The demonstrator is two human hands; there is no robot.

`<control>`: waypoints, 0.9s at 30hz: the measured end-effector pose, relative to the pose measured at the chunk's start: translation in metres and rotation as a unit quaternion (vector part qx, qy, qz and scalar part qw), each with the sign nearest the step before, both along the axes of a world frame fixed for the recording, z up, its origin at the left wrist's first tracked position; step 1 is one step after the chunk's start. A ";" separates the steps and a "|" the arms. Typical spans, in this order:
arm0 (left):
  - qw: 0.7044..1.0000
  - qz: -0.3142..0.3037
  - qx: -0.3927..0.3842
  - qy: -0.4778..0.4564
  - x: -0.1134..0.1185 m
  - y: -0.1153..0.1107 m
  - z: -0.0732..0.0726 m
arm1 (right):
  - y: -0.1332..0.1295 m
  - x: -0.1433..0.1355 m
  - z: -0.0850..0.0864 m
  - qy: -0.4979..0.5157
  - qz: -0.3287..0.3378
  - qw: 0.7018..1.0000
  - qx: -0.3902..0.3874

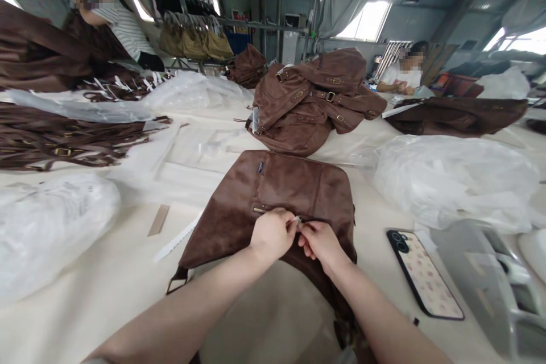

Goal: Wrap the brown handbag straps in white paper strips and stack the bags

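Cream table [136,284] carries, towards its near edge, a brown leather-look shoulder bag [290,182] lying flat; nearer the right edge lies a smartphone [430,278]. Left hand [273,233] and right hand [319,242] meet over the bag's brass zip [259,210], fingertips pinching a white scrap [296,219]. Fine work at the zip, apparently; the next move calls for steady fingertips.

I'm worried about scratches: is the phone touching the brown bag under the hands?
Apart. The head view plainly shows pale tabletop between the phone and the right edge of the brown bag.
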State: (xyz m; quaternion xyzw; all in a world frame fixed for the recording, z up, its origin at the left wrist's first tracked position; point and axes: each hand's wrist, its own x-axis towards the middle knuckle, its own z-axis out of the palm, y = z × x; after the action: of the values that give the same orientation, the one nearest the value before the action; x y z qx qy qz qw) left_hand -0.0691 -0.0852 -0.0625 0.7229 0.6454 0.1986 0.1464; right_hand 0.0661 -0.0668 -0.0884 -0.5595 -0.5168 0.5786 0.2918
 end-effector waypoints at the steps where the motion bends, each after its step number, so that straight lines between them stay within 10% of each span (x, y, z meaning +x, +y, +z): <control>1: 0.998 -0.024 0.019 0.048 0.003 -0.005 0.004 | 0.000 -0.001 0.000 0.003 -0.005 1.000 0.003; 11: 0.960 -0.106 0.032 0.258 0.027 -0.027 0.007 | -0.002 0.005 0.000 0.095 -0.006 0.995 0.002; 20: 0.984 -0.033 -0.151 -0.091 -0.008 0.000 0.008 | -0.003 0.001 -0.001 0.074 0.009 0.996 0.046; 27: 0.978 -0.088 -0.162 -0.099 -0.014 0.009 0.003 | -0.001 -0.001 -0.004 0.038 0.010 0.998 0.048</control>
State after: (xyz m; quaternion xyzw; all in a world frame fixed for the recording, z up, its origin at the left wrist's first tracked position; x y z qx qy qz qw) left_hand -0.0827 -0.0763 -0.0597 0.7204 0.5849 0.1486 0.3418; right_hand 0.0652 -0.0678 -0.0925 -0.5173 -0.5380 0.5767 0.3323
